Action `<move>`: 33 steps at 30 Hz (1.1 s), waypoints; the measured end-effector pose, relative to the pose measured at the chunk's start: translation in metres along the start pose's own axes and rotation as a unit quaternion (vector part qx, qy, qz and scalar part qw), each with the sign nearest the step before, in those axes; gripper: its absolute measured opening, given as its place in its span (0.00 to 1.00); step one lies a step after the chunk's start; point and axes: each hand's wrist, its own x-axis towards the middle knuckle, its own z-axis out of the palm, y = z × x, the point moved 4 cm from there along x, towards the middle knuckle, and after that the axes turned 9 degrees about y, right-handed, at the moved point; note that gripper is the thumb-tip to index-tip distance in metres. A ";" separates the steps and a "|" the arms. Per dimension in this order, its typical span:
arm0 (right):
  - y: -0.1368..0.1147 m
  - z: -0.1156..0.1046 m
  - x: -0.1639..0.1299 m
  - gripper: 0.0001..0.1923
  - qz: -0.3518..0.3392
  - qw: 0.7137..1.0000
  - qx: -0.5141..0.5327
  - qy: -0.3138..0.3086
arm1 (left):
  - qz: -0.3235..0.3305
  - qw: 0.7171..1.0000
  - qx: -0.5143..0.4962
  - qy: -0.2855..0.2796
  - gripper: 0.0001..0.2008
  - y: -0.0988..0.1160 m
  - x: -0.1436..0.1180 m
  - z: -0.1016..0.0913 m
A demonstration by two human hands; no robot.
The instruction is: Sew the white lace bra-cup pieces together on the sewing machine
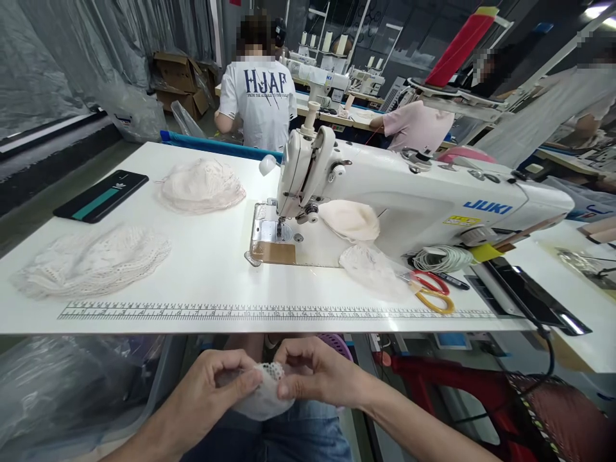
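Observation:
Both hands meet below the table's front edge, over my lap. My left hand (214, 385) and my right hand (315, 375) pinch the same small white lace piece (264, 393) between thumbs and fingers. On the white table (212, 256) above stands a white JUKI sewing machine (385, 192), its needle area at the middle. A pile of white lace pieces (91, 260) lies at the left, a pinkish pile (202, 186) behind it. Two more pieces (351, 219) (373, 269) rest by the machine's bed.
A black phone (101, 196) lies at the table's far left. Red and yellow scissors (433, 292) and a coiled white cord (443, 258) sit right of the machine. A printed ruler (269, 312) runs along the front edge. Other people work at machines behind; one in a white shirt (262, 96).

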 end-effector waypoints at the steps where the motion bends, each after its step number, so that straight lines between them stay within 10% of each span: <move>1: -0.001 0.000 0.001 0.17 -0.009 1.000 -0.010 0.006 | 0.007 1.000 0.015 0.006 0.14 0.000 0.001 0.000; 15: 0.001 0.003 0.007 0.20 -0.004 0.999 -0.003 0.053 | -0.011 0.999 0.023 0.031 0.14 -0.009 0.005 -0.004; 22: -0.054 0.000 0.023 0.14 -0.116 0.985 -0.083 0.100 | 0.083 0.958 0.260 0.090 0.12 0.085 0.017 -0.033; 27: -0.086 -0.057 0.065 0.13 -0.211 0.873 -0.372 0.233 | 0.138 0.920 0.364 0.044 0.11 0.142 0.108 -0.052; 33: -0.087 -0.112 0.075 0.12 -0.318 0.750 -0.517 0.264 | 0.127 0.920 0.372 0.010 0.10 0.127 0.190 -0.053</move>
